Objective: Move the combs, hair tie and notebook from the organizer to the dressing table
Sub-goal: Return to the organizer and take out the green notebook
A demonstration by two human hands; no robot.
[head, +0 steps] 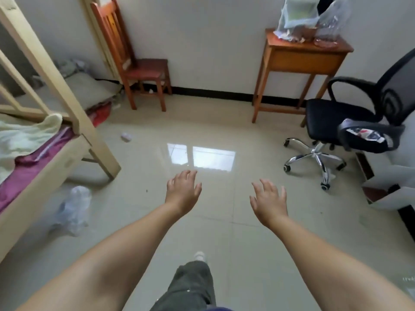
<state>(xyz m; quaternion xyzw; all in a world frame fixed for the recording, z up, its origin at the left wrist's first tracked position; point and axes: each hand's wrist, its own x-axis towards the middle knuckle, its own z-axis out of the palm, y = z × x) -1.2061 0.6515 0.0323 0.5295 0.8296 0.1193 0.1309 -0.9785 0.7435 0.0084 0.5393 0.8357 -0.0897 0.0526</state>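
Combs, hair tie, notebook and organizer cannot be made out anywhere. Both hands, left hand (183, 193) and right hand (268, 202), hang empty with fingers spread above the tiled floor (224, 135), facing a wooden side table (303, 57) by the wall.

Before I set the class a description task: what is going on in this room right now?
A person stands on the tiled floor with both bare arms held out. The left hand and the right hand are open and hold nothing. Ahead are a wooden chair, a small wooden table with plastic bags on it, and a black office chair. No combs, hair tie or notebook can be seen.
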